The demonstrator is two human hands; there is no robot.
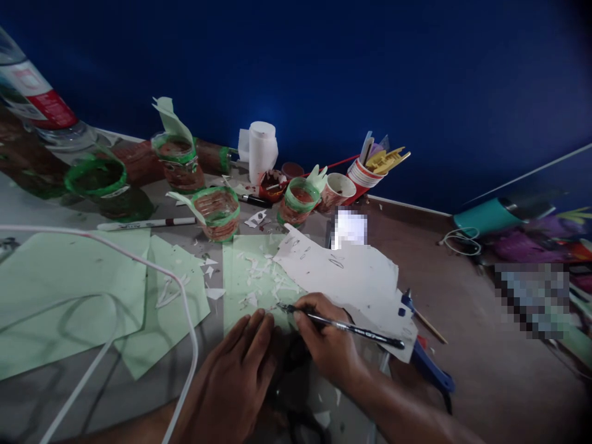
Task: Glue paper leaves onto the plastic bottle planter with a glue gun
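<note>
My right hand (326, 339) pinches a black pen (351, 328), its tip low over small white paper scraps (272, 274) on a light green sheet (235, 259). Close by on the left, my left hand (240, 364) lies with fingers stretched out at the sheet's lower edge. A torn white sheet (365, 277) with small leaf-shaped pen outlines spreads beyond my right hand and overlaps the green paper. Dark scissors (305, 425) show partly beneath my wrists. Whether the pen tip touches the paper I cannot tell.
Brown cups with green rims (217, 213) stand at the back beside a white roll (262, 148) and a cup of tools (367, 172). A white cable (185, 296) crosses green sheets (83, 277) at left. A blue glue gun (428, 364) lies right; a large bottle (41, 98) stands far left.
</note>
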